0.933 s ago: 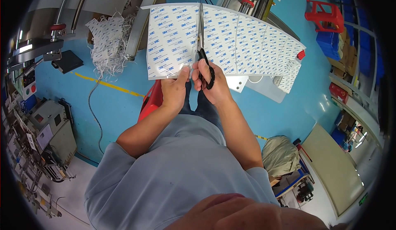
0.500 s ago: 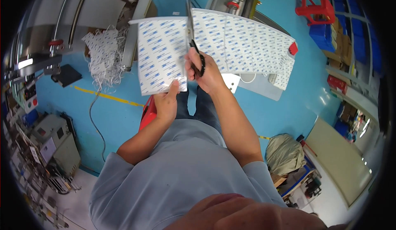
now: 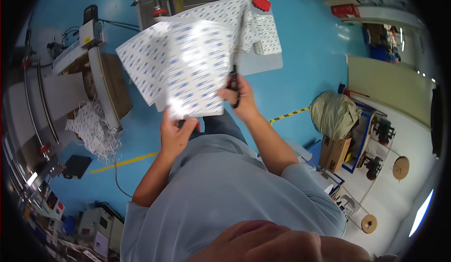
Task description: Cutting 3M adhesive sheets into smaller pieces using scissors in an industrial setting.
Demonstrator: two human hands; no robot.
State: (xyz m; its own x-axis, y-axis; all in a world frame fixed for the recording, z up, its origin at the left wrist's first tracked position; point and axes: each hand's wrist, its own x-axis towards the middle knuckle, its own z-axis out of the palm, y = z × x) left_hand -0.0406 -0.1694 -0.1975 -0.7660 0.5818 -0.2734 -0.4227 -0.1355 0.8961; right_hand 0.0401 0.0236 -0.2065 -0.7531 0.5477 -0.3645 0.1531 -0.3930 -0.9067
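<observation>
blue floor (image 3: 305,79), green sack (image 3: 334,114), cardboard box (image 3: 334,153), paper scraps (image 3: 94,130)

Sheet (image 3: 188,69) you're holding: white, rows of small blue marks all over. Scissors (image 3: 233,86): black handles. Floor (image 3: 305,65): bright blue, yellow line plus a yellow-black striped bit. Your shirt (image 3: 225,187): plain grey-blue. Shredded scraps (image 3: 94,130): white. Sack (image 3: 334,114): olive green. Clip (image 3: 261,2) on the sheet's far end: red.
</observation>
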